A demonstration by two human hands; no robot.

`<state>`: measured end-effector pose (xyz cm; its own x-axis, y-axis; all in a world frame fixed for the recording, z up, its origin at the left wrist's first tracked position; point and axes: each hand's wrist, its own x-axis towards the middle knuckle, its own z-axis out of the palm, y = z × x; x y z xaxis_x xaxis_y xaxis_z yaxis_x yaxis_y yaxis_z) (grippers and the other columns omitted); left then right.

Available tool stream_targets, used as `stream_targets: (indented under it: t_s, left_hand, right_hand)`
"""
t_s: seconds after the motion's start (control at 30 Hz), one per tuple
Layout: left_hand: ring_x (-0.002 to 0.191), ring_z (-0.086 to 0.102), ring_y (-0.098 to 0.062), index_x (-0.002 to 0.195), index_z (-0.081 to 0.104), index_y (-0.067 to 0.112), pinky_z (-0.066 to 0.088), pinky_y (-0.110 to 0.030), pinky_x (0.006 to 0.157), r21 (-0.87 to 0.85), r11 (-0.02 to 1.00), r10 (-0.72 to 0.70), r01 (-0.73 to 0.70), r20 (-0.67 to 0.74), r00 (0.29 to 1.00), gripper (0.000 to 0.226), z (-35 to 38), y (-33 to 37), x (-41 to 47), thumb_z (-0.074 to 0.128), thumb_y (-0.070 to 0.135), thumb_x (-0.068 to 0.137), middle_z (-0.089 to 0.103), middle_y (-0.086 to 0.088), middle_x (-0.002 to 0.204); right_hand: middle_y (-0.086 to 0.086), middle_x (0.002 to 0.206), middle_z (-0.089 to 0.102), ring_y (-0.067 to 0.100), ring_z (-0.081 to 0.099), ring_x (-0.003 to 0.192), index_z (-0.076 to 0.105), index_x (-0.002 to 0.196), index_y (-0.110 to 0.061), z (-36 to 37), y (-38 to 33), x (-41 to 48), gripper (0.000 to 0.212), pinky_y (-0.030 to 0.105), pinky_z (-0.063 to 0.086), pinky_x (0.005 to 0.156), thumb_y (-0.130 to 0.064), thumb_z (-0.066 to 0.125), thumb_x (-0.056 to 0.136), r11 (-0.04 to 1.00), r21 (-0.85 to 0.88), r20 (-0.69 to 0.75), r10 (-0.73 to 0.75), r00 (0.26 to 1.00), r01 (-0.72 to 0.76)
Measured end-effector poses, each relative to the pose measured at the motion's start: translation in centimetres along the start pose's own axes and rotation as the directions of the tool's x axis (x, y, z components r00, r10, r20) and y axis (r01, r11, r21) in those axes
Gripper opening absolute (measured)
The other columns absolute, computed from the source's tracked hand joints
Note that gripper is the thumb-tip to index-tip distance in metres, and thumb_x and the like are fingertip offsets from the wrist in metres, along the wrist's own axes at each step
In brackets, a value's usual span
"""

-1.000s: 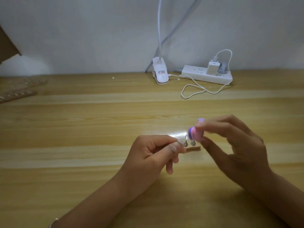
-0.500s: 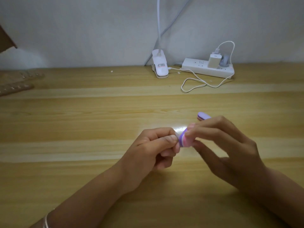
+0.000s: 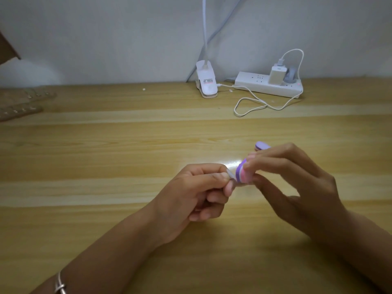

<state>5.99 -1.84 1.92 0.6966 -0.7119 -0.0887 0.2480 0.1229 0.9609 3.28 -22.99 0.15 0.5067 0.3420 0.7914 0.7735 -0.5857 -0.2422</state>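
My right hand [image 3: 297,187] grips a purple and pink nail buffer block [image 3: 244,172] between thumb and fingers; its far purple end [image 3: 262,146] sticks out above my knuckles. My left hand [image 3: 195,194] has its fingers curled, and thumb and forefinger pinch a small pale translucent piece [image 3: 231,175], too small to identify. The near end of the buffer touches that piece. Both hands hover just above the wooden table [image 3: 106,155].
At the back of the table stand a white clip-lamp base [image 3: 206,85] and a white power strip [image 3: 269,87] with a charger and a looping white cable [image 3: 250,105]. Brown studded strips [image 3: 19,102] lie at the far left. A bracelet [image 3: 60,285] circles my left wrist.
My hands have come together: the buffer moved down and left onto my left fingertips. Two small metal bits and a brown strip seen on the table earlier are now hidden behind my hands.
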Motion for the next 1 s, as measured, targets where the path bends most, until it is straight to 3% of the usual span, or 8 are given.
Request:
stream_targets:
  t_s: [0.13, 0.23, 0.37, 0.53, 0.63, 0.77, 0.9, 1.0]
  left_hand:
    - [0.041, 0.03, -0.008, 0.068, 0.057, 0.017, 0.021, -0.016, 0.037, -0.01, 1.0, 0.007, -0.008, -0.017, 1.0, 0.023, 0.0, -0.1, 0.0, 0.051, 0.021, 0.09, 0.035, 0.006, 0.056]
    - [0.043, 0.031, -0.008, 0.07, 0.058, 0.016, 0.02, -0.017, 0.038, -0.001, 1.0, 0.002, -0.002, 0.004, 1.0, 0.024, -0.3, 0.0, -0.1, 0.049, 0.021, 0.091, 0.035, 0.005, 0.058]
    - [0.048, 0.042, -0.016, 0.075, 0.066, 0.014, 0.031, -0.02, 0.038, 0.251, 0.95, 0.215, -0.183, -0.106, 0.971, 0.024, -0.1, -0.2, -0.1, 0.052, 0.02, 0.094, 0.044, -0.005, 0.06]
    - [0.056, 0.057, -0.011, 0.091, 0.077, 0.016, 0.042, -0.022, 0.053, 0.711, 0.633, 0.561, -0.306, -0.148, 0.815, 0.012, 0.3, -0.9, 0.0, 0.066, 0.021, 0.089, 0.062, 0.007, 0.066]
    - [0.064, 0.06, -0.016, 0.094, 0.079, 0.017, 0.043, -0.023, 0.055, 0.769, 0.577, 0.592, -0.275, -0.162, 0.789, 0.013, 0.3, -1.1, 0.0, 0.068, 0.018, 0.086, 0.066, 0.003, 0.071]
    - [0.064, 0.06, -0.012, 0.095, 0.079, 0.017, 0.04, -0.014, 0.055, 0.81, 0.514, 0.633, -0.281, -0.137, 0.762, 0.015, 0.3, -0.9, 0.0, 0.07, 0.012, 0.084, 0.068, 0.006, 0.074]
    - [0.061, 0.058, -0.014, 0.09, 0.079, 0.014, 0.041, -0.019, 0.054, 0.851, 0.459, 0.655, -0.257, -0.128, 0.745, 0.01, 0.3, -0.9, -0.1, 0.07, 0.013, 0.085, 0.065, 0.003, 0.072]
    - [0.062, 0.058, -0.015, 0.092, 0.079, 0.017, 0.043, -0.022, 0.053, 0.86, 0.439, 0.654, -0.259, -0.108, 0.748, 0.012, 0.4, -0.8, -0.2, 0.07, 0.013, 0.084, 0.066, 0.003, 0.073]
  right_hand:
    - [0.003, 0.107, 0.068, 0.02, 0.066, 0.104, 0.07, 0.11, -0.008, 0.8, -1.0, -0.2, 0.029, 0.038, 0.049, 0.101, 0.009, 0.07, 0.087, 0.994, 0.039, 0.008, -0.1, 0.995, 0.099]
    - [0.005, 0.103, 0.069, 0.02, 0.067, 0.098, 0.073, 0.105, -0.006, 0.0, 0.8, 0.0, 0.023, 0.047, 0.054, 0.094, 0.008, 0.068, 0.088, 1.0, -0.021, 0.01, 0.018, 1.0, -0.018]
    - [-0.003, 0.105, 0.068, 0.01, 0.068, 0.096, 0.067, 0.112, -0.017, -1.0, 1.1, 0.6, 0.027, 0.022, 0.051, 0.086, -0.001, 0.071, 0.09, 0.989, 0.031, -0.091, 0.146, 0.985, -0.143]
    - [0.008, 0.105, 0.07, 0.021, 0.07, 0.099, 0.072, 0.111, -0.005, 0.1, 0.1, -0.2, 0.025, 0.053, 0.053, 0.094, 0.006, 0.068, 0.089, 0.999, 0.011, 0.022, 0.038, 0.999, -0.038]
    - [0.01, 0.102, 0.07, 0.024, 0.069, 0.096, 0.072, 0.109, -0.001, 0.0, 0.4, 0.2, 0.024, 0.048, 0.054, 0.09, 0.008, 0.068, 0.088, 0.998, 0.024, 0.044, 0.065, 0.997, -0.066]
    - [0.009, 0.104, 0.07, 0.016, 0.067, 0.102, 0.073, 0.109, -0.003, 0.5, -0.6, 0.0, 0.022, 0.03, 0.048, 0.103, 0.005, 0.067, 0.09, 0.999, 0.047, 0.045, -0.005, 0.999, 0.003]
    - [0.008, 0.102, 0.07, 0.023, 0.069, 0.094, 0.073, 0.11, -0.003, 0.0, 0.5, 0.2, 0.023, 0.047, 0.054, 0.095, 0.006, 0.067, 0.09, 0.997, 0.012, 0.062, 0.071, 0.996, -0.072]
    - [0.009, 0.103, 0.071, 0.019, 0.068, 0.098, 0.073, 0.11, -0.004, 0.7, -0.6, -0.1, 0.02, 0.032, 0.047, 0.105, 0.002, 0.063, 0.094, 0.999, 0.047, 0.065, 0.009, 0.998, -0.012]
